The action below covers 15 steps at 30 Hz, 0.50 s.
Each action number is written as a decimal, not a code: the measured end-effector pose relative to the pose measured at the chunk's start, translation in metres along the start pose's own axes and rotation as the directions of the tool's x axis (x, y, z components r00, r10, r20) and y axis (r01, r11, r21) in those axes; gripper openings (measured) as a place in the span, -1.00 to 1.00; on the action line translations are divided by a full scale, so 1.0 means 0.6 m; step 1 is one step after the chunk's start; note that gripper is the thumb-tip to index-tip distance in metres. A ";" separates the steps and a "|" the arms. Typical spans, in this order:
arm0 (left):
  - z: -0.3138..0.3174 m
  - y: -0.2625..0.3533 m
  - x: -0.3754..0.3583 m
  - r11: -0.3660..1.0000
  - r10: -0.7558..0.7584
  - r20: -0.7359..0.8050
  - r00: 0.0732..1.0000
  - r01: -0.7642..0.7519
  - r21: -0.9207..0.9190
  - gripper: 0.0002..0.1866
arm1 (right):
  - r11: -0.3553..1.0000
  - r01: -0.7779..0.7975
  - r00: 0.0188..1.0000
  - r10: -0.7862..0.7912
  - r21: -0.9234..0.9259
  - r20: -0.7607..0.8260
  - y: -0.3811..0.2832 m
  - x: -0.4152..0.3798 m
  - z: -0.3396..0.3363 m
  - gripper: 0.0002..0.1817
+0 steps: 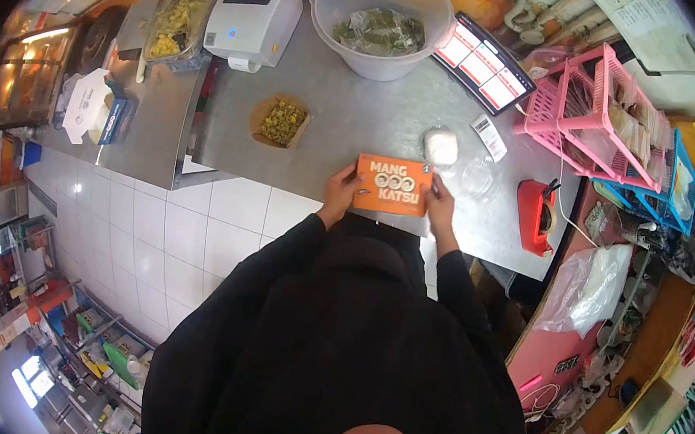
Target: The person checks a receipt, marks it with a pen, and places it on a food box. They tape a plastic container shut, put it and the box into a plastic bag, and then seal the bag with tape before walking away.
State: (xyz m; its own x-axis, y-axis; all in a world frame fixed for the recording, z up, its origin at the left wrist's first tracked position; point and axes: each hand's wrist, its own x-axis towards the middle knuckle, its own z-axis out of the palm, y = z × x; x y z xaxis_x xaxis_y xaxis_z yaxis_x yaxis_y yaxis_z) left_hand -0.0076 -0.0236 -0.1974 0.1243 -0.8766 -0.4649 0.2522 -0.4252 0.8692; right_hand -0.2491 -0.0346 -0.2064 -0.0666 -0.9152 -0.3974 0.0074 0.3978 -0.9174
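Observation:
An orange box (pixel 391 205) printed "MANG KATSU" is at the front edge of the steel counter. My left hand (pixel 341 193) grips its left side, and my right hand (pixel 440 206) grips the right side. Just behind the box's right end lies a white rounded item (pixel 440 146), beside a clear plastic lid (pixel 476 178). To the left, an open brown paper tray (pixel 280 122) holds chopped yellow-green food.
Along the back stand a white label printer (pixel 254 21), a large translucent tub (pixel 372 60) with leafy packets and a tablet (pixel 484 65). Pink baskets (pixel 588 124) and a red tape dispenser (pixel 535 218) are on the right. An open white-and-blue box (pixel 96 110) sits far left.

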 end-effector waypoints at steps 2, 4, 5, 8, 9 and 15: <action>0.024 -0.018 0.004 0.989 0.142 0.020 0.990 -0.142 0.027 -0.54 | 1.000 0.025 1.000 -0.025 0.016 0.009 0.000 0.026 -0.024 -0.50; 0.031 -0.012 0.016 0.994 0.054 0.072 0.996 -0.060 0.089 -0.53 | 0.998 -0.032 0.999 0.032 -0.048 -0.012 -0.017 0.038 -0.044 -0.51; 0.035 -0.007 0.023 0.988 -0.033 0.113 0.993 0.015 0.155 -0.51 | 0.993 -0.063 0.998 0.062 -0.099 -0.022 -0.027 0.044 -0.054 -0.50; 0.039 0.041 0.019 0.951 -0.129 0.083 0.988 0.100 0.291 -0.47 | 0.929 -0.147 0.989 0.144 -0.340 -0.034 -0.080 0.028 -0.075 -0.44; 0.036 0.045 0.020 0.952 -0.129 0.082 0.988 0.100 0.290 -0.47 | 0.928 -0.147 0.989 0.144 -0.342 -0.033 -0.090 0.025 -0.079 -0.44; 0.020 0.031 0.015 0.928 -0.325 0.064 0.944 0.305 0.212 -0.44 | 0.929 -0.288 0.954 0.300 -0.232 0.020 -0.103 -0.003 -0.076 -0.43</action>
State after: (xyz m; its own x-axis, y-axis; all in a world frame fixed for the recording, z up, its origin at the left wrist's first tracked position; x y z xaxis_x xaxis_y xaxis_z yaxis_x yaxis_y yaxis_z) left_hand -0.0131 -0.0421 -0.1835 -0.0265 -0.7034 -0.7103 0.0690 -0.7102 0.7006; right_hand -0.2947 -0.0546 -0.1482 -0.0409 -0.7546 -0.6549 -0.2058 0.6478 -0.7335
